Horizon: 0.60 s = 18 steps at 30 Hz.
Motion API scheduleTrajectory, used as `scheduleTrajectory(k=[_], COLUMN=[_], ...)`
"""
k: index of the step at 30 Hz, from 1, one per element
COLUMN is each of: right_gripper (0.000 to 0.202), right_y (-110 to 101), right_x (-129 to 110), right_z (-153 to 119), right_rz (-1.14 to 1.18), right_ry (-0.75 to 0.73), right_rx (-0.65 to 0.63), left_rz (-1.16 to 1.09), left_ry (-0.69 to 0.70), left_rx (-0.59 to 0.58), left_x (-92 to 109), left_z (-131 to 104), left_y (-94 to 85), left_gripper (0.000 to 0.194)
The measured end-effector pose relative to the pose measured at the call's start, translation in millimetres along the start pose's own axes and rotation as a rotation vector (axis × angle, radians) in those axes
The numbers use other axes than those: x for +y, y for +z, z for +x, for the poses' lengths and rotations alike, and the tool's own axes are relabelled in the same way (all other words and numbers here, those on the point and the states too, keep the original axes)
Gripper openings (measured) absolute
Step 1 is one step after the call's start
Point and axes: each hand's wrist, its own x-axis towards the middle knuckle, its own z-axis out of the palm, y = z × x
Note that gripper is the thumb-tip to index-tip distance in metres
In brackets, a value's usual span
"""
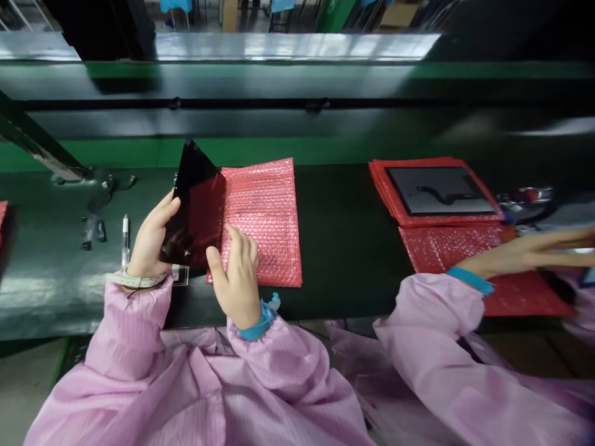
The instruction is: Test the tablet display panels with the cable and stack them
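My left hand (153, 235) grips a black glossy screen panel (198, 210) by its left edge, holding it tilted up so that it mirrors the red wrap. My right hand (239, 275) is beside the panel's lower right edge, thumb and fingers apart and nothing in its grasp. Whether its thumb touches the panel I cannot tell. Under and behind these, a red bubble-wrap pouch (264, 217) lies flat on the dark green bench mat (344, 235). A pen (125, 238) rests left of my left wrist.
Black flex cables and small parts (97, 214) lie at the left. At the right, another screen panel (439, 191) with a black cable sits on stacked red bubble pouches (385, 192). A co-worker's blurred hand (525, 254) extends over more red wrap. A metal post (51, 155) stands at the far left.
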Motion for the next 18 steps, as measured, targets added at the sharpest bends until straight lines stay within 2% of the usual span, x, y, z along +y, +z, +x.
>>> scheduleTrajectory(k=[2, 5, 10, 13, 16, 18], right_gripper=[0.065, 0.073, 0.077, 0.078, 0.075, 0.067], right_y=[8, 15, 6, 0, -4, -6], right_x=[6, 7, 12, 19, 20, 15], right_z=[3, 5, 3, 2, 1, 0], right_rz=[-0.061, -0.038, 0.28, 0.403, 0.353, 0.22], right_ry=[0.062, 0.062, 0.071, 0.123, 0.143, 0.106], right_rx=[-0.019, -0.053, -0.057, -0.043, -0.04, -0.053], left_rz=[0.038, 0.046, 0.108, 0.124, 0.132, 0.142], left_ry=[0.029, 0.038, 0.09, 0.033, -0.006, 0.009], left_rx=[0.012, 0.068, 0.093, 0.129, 0.147, 0.149], left_x=[2, 7, 9, 8, 6, 5], left_z=[-5, -14, -32, -39, -42, -44], left_y=[-4.0, -5.8, -6.6, -6.3, -4.2, -1.5], left_gripper=[0.045, 0.047, 0.047, 0.049, 0.05, 0.05])
